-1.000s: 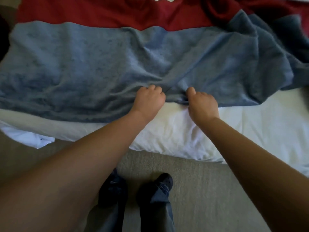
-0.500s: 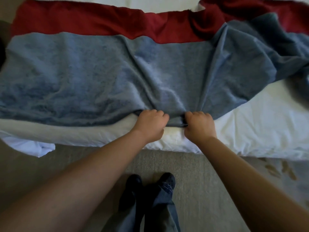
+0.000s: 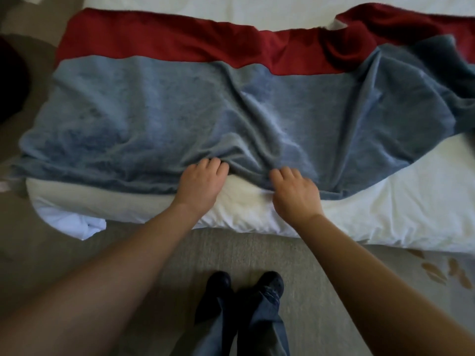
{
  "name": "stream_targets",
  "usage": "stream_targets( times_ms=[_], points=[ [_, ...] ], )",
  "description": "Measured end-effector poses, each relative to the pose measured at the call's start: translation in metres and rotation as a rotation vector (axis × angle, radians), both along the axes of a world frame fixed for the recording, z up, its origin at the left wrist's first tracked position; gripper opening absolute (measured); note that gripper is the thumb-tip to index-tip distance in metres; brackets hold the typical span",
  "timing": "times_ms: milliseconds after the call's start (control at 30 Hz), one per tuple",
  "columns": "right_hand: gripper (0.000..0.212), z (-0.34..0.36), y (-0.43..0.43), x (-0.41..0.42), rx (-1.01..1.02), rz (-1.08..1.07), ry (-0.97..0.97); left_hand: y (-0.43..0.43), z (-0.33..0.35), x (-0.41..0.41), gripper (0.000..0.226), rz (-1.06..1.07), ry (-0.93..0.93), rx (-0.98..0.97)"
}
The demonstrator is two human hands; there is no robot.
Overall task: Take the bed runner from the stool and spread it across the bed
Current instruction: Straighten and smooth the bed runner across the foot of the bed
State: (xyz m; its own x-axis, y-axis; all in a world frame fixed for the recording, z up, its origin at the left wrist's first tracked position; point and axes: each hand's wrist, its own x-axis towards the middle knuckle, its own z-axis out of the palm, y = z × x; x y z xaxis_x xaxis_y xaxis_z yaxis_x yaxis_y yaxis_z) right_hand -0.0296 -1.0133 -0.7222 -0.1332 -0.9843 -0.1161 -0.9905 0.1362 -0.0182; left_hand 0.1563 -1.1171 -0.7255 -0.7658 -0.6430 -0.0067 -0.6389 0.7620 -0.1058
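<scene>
The bed runner (image 3: 180, 111), blue-grey with a dark red band (image 3: 167, 42) along its far side, lies crosswise on the white bed (image 3: 385, 209). Its left part is fairly flat; the right part is bunched in folds. My left hand (image 3: 201, 185) and my right hand (image 3: 295, 195) sit side by side on the runner's near edge, fingers curled into the fabric. Creases fan out from both hands. A strip of white bedding shows between the runner's edge and the bed's near side.
I stand on beige carpet (image 3: 257, 253) at the bed's foot, dark shoes (image 3: 244, 283) close to it. A corner of white sheet (image 3: 77, 224) hangs off at the left. A dark rounded object (image 3: 10, 78) stands at the far left edge.
Both hands first pulled the runner's near edge toward the bed's near side, then shifted a little apart and forward. The camera view has pulled back, showing more of the bed.
</scene>
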Motion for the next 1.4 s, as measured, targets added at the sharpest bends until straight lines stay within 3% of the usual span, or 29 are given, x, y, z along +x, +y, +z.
stream_targets(
  times_ms=[167, 333, 433, 533, 700, 833, 1000, 1200, 1400],
  points=[
    [0.023, 0.009, -0.029, 0.015, 0.163, 0.030, 0.039, -0.013, -0.003, 0.003, 0.028, 0.012, -0.083, -0.032],
    [0.030, 0.018, -0.030, 0.018, 0.228, -0.072, 0.017, -0.011, 0.004, 0.009, 0.034, 0.021, -0.012, 0.041],
    [0.037, 0.016, -0.014, 0.015, 0.245, 0.020, 0.043, -0.002, 0.006, 0.026, 0.028, -0.092, -0.002, 0.103],
    [0.031, 0.013, -0.001, 0.018, 0.171, 0.150, 0.041, 0.003, 0.007, 0.039, 0.021, -0.118, -0.060, 0.140],
    [0.029, 0.002, 0.006, 0.019, 0.259, 0.134, -0.096, 0.007, 0.005, 0.028, 0.028, -0.156, -0.045, 0.131],
    [0.026, -0.005, 0.012, 0.001, 0.039, 0.162, -0.180, 0.030, 0.006, -0.014, 0.029, -0.186, 0.061, 0.146],
    [0.036, -0.004, 0.034, -0.061, -0.111, 0.188, -0.010, 0.065, 0.010, -0.087, 0.023, -0.193, 0.164, 0.175],
    [0.038, 0.000, 0.071, -0.168, -0.039, -0.088, 0.134, 0.087, 0.021, -0.187, 0.020, -0.101, 0.239, 0.184],
    [0.042, 0.008, 0.093, -0.262, -0.042, -0.028, 0.137, 0.100, 0.021, -0.287, 0.027, 0.003, 0.237, 0.224]
  ],
)
